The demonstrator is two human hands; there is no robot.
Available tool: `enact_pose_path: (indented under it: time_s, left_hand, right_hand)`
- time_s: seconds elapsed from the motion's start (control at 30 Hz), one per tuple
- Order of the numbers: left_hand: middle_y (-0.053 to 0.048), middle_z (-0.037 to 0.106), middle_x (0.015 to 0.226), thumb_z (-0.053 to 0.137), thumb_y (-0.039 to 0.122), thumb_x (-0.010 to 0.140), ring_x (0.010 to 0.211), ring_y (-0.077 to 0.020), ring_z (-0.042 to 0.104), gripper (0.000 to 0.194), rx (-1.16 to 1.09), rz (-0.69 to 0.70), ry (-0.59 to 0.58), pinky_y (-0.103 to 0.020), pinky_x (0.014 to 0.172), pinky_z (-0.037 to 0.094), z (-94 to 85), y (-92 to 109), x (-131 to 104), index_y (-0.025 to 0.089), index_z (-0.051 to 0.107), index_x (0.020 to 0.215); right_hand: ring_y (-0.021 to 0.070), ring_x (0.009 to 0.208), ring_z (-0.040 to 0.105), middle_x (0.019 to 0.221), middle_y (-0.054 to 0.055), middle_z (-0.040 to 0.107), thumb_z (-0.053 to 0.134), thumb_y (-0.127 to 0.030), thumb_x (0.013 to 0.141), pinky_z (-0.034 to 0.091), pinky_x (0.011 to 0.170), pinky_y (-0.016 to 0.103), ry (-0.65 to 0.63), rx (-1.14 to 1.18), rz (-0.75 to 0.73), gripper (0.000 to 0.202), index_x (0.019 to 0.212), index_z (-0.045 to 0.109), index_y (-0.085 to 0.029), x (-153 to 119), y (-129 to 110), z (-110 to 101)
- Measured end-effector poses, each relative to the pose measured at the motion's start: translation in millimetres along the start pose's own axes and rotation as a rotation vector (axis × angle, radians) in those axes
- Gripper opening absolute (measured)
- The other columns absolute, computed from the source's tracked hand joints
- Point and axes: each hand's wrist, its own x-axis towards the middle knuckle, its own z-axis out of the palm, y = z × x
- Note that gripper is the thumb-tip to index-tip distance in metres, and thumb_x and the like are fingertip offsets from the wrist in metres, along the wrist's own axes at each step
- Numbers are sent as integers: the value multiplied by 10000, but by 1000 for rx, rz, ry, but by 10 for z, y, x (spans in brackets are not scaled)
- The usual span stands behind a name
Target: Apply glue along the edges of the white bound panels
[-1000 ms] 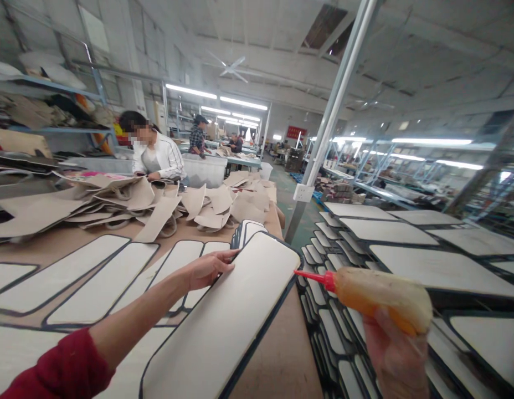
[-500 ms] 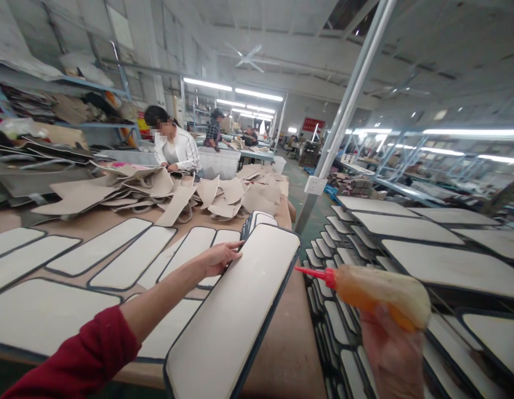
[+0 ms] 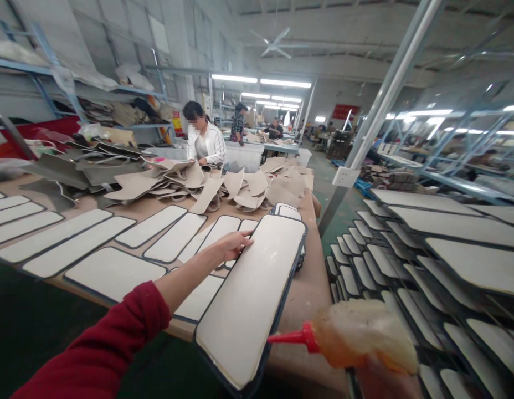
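My left hand (image 3: pixel 236 245) grips the upper left edge of a long cream panel (image 3: pixel 255 293) with dark edging and rounded corners. The panel is tilted, its lower end towards me past the table's front edge. My right hand (image 3: pixel 384 377), partly cut off by the bottom of the view, is closed around a squeeze bottle (image 3: pixel 360 335) of amber liquid. The bottle lies sideways, and its red nozzle (image 3: pixel 288 337) points left, its tip at the panel's lower right edge.
Several similar panels (image 3: pixel 116 271) lie on the brown table (image 3: pixel 311 277). Beige cut pieces (image 3: pixel 207 194) are heaped behind them. Racks of panels (image 3: pixel 477 260) stand at the right, beside a metal post (image 3: pixel 365 133). A person in white (image 3: pixel 207 144) works beyond the heap.
The nozzle has moved from beside the panel's upper right edge down to its lower right edge, with my right hand lower. The camera view has turned left.
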Motion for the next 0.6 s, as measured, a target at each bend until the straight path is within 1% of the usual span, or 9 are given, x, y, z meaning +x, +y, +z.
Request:
enact_pose_path:
  time_s: [0.03,0.1,0.17,0.23,0.3,0.4,0.47,0.53,0.6]
  left_hand:
    - [-45,750,893,699,0,764,613,-128,627,773,14,7,4,-212,595,529,2,17,2,182,526,1495]
    - [-40,742,850,684,10,782,613,-131,630,765,44,31,-27,-206,587,520,17,50,8,166,503,1508]
    - [-38,743,840,698,29,782,658,-153,660,789,59,53,-85,-228,628,541,27,77,17,168,475,1526]
    - [-44,751,865,740,52,762,713,-177,685,841,54,71,-134,-263,681,561,18,96,31,176,450,1541]
    - [-40,751,876,768,58,744,736,-178,686,866,44,79,-142,-264,694,557,-12,110,54,187,452,1540]
    - [-14,731,835,738,35,767,728,-152,663,789,24,72,-117,-231,679,529,-85,115,112,208,508,1501]
    - [-4,721,822,727,21,768,705,-142,641,766,2,64,-86,-217,653,506,-158,107,171,229,536,1480]
    - [-6,729,866,736,14,748,690,-135,627,800,-45,63,-54,-206,628,483,-260,87,244,264,535,1481]
    - [-6,735,931,723,11,750,677,-125,616,821,-102,51,5,-191,596,460,-385,47,314,306,518,1489]
  right_hand:
    - [190,1077,694,1121,-6,754,875,-366,714,594,871,255,31,11,-35,507,1190,708,-315,36,-35,84]
    - [208,1042,700,1106,6,751,914,-354,648,597,882,300,122,16,-109,566,1175,714,-299,204,-115,259]
    - [236,986,704,1072,29,749,948,-349,551,562,979,411,174,18,-185,626,1129,726,-259,416,-171,415]
    - [243,940,705,1019,26,750,961,-333,490,481,1074,510,202,20,-210,625,1066,737,-244,579,-179,538]
    - [242,916,709,989,14,752,961,-330,472,452,1094,533,222,24,-203,611,1037,743,-252,652,-137,622]
    - [232,882,714,971,6,758,959,-335,464,518,1031,472,262,36,-196,588,1011,756,-268,615,-39,673]
    - [251,931,712,1024,22,759,944,-352,501,532,1018,478,304,46,-187,553,1015,761,-271,534,6,659]
    - [291,1031,694,1075,31,750,914,-380,559,463,1089,567,376,56,-191,507,1030,758,-279,433,19,610]
    - [328,1147,650,1068,24,742,877,-408,610,322,1166,659,475,63,-210,459,1034,747,-292,324,-4,543]
